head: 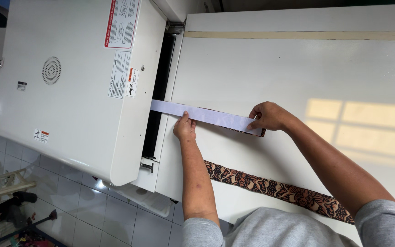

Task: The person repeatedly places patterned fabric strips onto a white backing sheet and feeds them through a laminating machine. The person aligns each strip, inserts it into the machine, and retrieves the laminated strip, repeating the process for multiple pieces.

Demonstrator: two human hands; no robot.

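Both hands press a pale strip [202, 114] flat, neither clenched around it. Left hand [185, 128] has fingertips on the strip's near edge, close to the machine [74, 82]. Right hand [268, 116] pins the strip's other end, fingers spread on top. Strip lies across the white table [252, 68], one end under the machine's cover. Patterned band [275, 187] lies apart, nearer the person.
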